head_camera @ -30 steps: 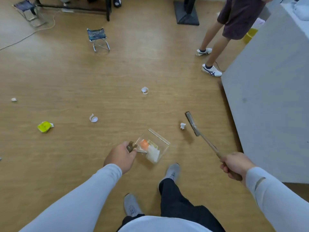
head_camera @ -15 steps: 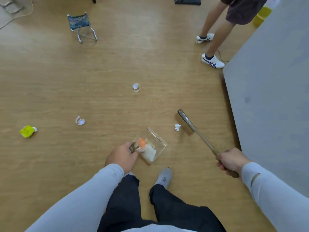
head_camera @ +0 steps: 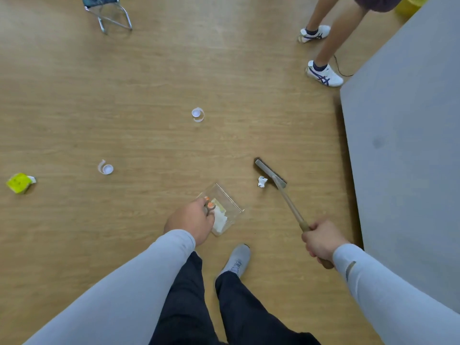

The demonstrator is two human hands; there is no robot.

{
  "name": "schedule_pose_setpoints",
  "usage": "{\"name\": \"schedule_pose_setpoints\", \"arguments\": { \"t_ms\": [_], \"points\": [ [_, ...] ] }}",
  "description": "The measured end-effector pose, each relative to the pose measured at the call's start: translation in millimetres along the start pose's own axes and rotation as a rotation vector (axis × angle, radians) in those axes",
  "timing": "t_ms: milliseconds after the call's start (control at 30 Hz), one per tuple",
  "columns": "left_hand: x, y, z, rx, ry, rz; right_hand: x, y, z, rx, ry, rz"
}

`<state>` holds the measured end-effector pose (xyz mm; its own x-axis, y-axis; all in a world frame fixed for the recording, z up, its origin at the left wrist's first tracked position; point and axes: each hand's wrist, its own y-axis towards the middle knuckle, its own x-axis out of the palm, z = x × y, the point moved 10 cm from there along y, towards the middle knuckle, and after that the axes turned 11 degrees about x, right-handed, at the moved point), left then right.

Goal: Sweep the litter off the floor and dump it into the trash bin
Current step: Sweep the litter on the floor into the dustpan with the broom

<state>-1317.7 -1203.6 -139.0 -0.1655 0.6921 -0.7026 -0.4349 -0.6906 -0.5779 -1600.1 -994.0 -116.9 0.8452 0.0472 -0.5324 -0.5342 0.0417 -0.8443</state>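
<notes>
Litter comes first: a crumpled white paper scrap (head_camera: 262, 181) lies on the wooden floor (head_camera: 149, 83) right of centre, just beside the brush head (head_camera: 270, 173) on its left side, apparently touching the bristles. The right hand (head_camera: 321, 241), lower right, is clenched round the wooden handle of the brush. The left hand (head_camera: 190, 220), centre low, grips the handle of a clear dustpan (head_camera: 225, 207), which already carries orange and white scraps and sits near the paper scrap with its open lip facing up and right.

To do this step well, I judge the dustpan's lip should go flat to the floor close to the scrap, and the brush should pull it in with one short, low stroke toward the lower left; a hard flick would likely bounce such light paper over the lip or knock out what is already inside.

Further off, a white bottle cap (head_camera: 198, 114) with its torn ring lies at centre, a second cap (head_camera: 105, 168) at mid left, and a yellow wrapper (head_camera: 20, 183) at the left edge. A small folding stool (head_camera: 107, 11) stands upper left. Another person's legs and white trainers (head_camera: 323, 74) are at upper right, beside a large grey block (head_camera: 410, 145) filling the right side, which crowds the brush arm. No trash bin can be made out for certain.
</notes>
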Motion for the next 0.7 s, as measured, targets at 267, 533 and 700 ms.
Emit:
{"name": "schedule_pose_setpoints", "arguments": {
  "t_ms": [267, 533, 700],
  "points": [
    [1.1, 0.2, 2.7, 0.001, 0.005, 0.018, -69.2, -41.2, 39.3, -0.038, -0.073, -0.201],
    [-2.3, -5.5, 1.1, 0.015, 0.016, 0.02, -42.8, -50.6, 13.0, -0.139, -0.118, -0.099],
    [-10.0, -12.2, -2.9, 0.025, 0.017, 0.003, -47.1, -52.0, -5.3, -0.13, -0.02, -0.119]
  ]
}}
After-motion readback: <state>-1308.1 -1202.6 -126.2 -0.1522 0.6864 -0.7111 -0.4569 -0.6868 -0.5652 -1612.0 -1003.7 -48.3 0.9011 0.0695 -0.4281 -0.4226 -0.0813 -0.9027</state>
